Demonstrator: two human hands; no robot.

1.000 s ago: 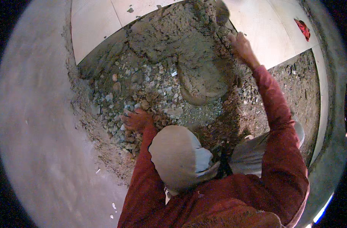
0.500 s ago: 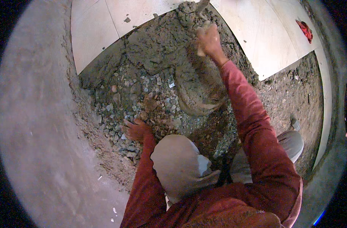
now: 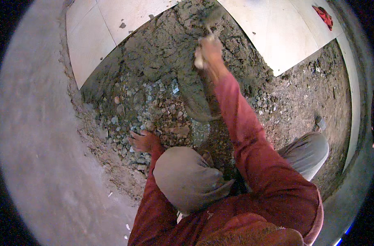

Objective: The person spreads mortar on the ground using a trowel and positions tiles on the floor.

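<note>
My right hand point(image 3: 210, 50) is closed round the pale handle of a trowel point(image 3: 199, 60), out over the wet grey mortar point(image 3: 166, 41). The trowel's blade, smeared by motion, points away from me at the mortar's far part. Lower left, my left hand point(image 3: 142, 141) rests on the loose gravel point(image 3: 127, 151) with its fingers spread and nothing held. Between the two hands lies a smooth, rounded patch of mortar point(image 3: 197, 108), partly hidden by my right forearm.
Large pale floor tiles border the mortar at the far left point(image 3: 88, 53) and far right point(image 3: 273, 37). A crumpled red cloth point(image 3: 324, 17) lies on the right-hand tiles. Smooth grey floor point(image 3: 35, 123) runs along the left. My knee point(image 3: 187, 176) is bent beside the gravel.
My right hand has drawn the trowel back toward me and slightly left over the mortar. My left hand stays on the gravel. The whole view has shifted a little.
</note>
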